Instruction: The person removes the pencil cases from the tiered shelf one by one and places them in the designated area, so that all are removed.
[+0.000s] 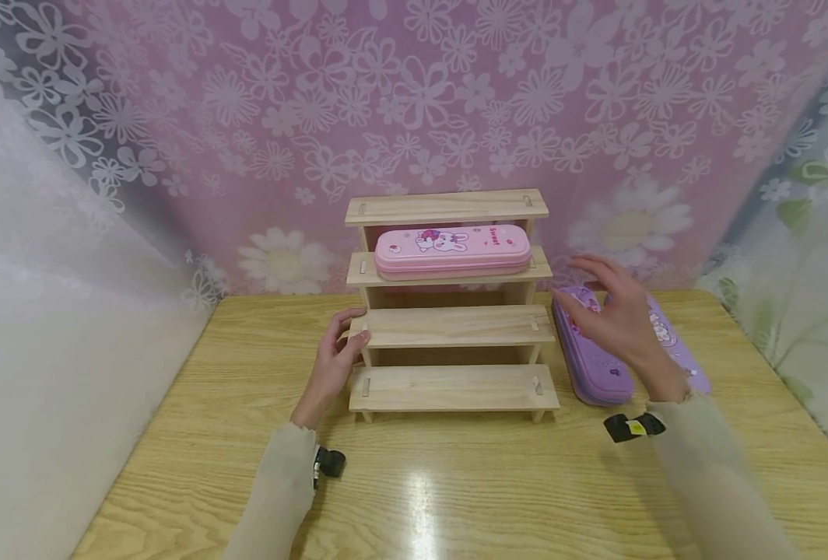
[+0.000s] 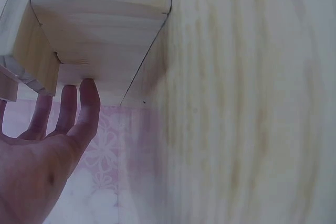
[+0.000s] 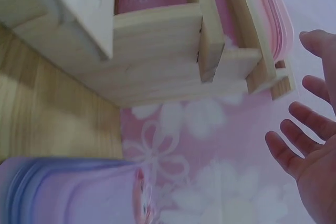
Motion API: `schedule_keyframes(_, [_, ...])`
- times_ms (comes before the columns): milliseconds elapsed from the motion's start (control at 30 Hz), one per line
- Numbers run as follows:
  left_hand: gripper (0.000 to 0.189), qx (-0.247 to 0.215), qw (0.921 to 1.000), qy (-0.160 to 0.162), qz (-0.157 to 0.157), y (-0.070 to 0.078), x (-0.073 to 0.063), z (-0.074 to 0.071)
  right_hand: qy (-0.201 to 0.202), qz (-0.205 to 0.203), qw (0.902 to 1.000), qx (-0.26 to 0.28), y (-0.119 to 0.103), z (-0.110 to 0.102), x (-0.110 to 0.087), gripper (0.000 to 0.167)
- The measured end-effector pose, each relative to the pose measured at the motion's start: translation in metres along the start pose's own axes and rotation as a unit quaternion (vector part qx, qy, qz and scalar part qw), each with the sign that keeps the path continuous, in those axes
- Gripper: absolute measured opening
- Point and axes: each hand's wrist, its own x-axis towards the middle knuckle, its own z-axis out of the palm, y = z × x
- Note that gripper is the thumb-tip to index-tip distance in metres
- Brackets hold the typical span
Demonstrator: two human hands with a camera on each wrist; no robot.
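A wooden tiered display rack stands on the table. My left hand holds the left end of its third plank from the top, thumb at the plank and fingers along the side panel. On the second plank from the top lies a pink pencil case with a rabbit print and the word "Sweet". My right hand, fingers apart and holding nothing, hovers right of the rack, over two purple pencil cases. The nearer purple case lies beside the rack; the other purple case is partly hidden by the hand.
The wood-grain table carries the rack and cases. A pink flowered cloth hangs right behind the rack, with pale cloth on the left and flowered cloth on the right. The rack's top plank is bare.
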Motion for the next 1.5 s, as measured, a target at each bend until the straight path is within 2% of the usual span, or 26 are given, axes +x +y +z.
schedule_keyframes(233, [0.041, 0.005, 1.0000, 0.001, -0.003, 0.000, 0.000, -0.001, -0.002, -0.013, 0.9996, 0.025, -0.006, 0.017, 0.019, 0.056])
schedule_keyframes(433, [0.040, 0.007, 1.0000, 0.001, -0.003, -0.002, 0.001, -0.001, -0.002, -0.039, 0.9992, 0.007, -0.010, 0.032, 0.033, 0.060])
schedule_keyframes(533, [0.040, 0.006, 1.0000, 0.000, 0.000, -0.002, 0.001, -0.001, -0.015, -0.041, 0.9990, 0.000, -0.011, 0.038, 0.038, 0.062])
schedule_keyframes(700, [0.040, 0.003, 1.0000, -0.001, 0.002, 0.000, 0.001, 0.001, -0.039, -0.029, 0.9988, -0.004, -0.014, 0.044, 0.044, 0.064])
schedule_keyframes(1100, [0.040, -0.004, 1.0000, 0.003, -0.001, 0.001, -0.001, 0.001, -0.055, 0.001, 0.9985, 0.000, -0.018, 0.046, 0.043, 0.055])
schedule_keyframes(1267, [0.040, 0.001, 1.0000, 0.005, -0.001, 0.002, -0.002, 0.002, -0.062, 0.032, 0.9974, 0.015, -0.024, 0.043, 0.038, 0.051])
schedule_keyframes(1400, [0.041, 0.003, 1.0000, 0.003, -0.002, 0.001, -0.001, 0.002, -0.069, 0.052, 0.9953, 0.044, -0.028, 0.041, 0.036, 0.062])
schedule_keyframes(1500, [0.040, 0.002, 1.0000, 0.003, -0.002, -0.001, 0.000, 0.001, -0.078, 0.060, 0.9942, 0.044, -0.030, 0.040, 0.037, 0.072])
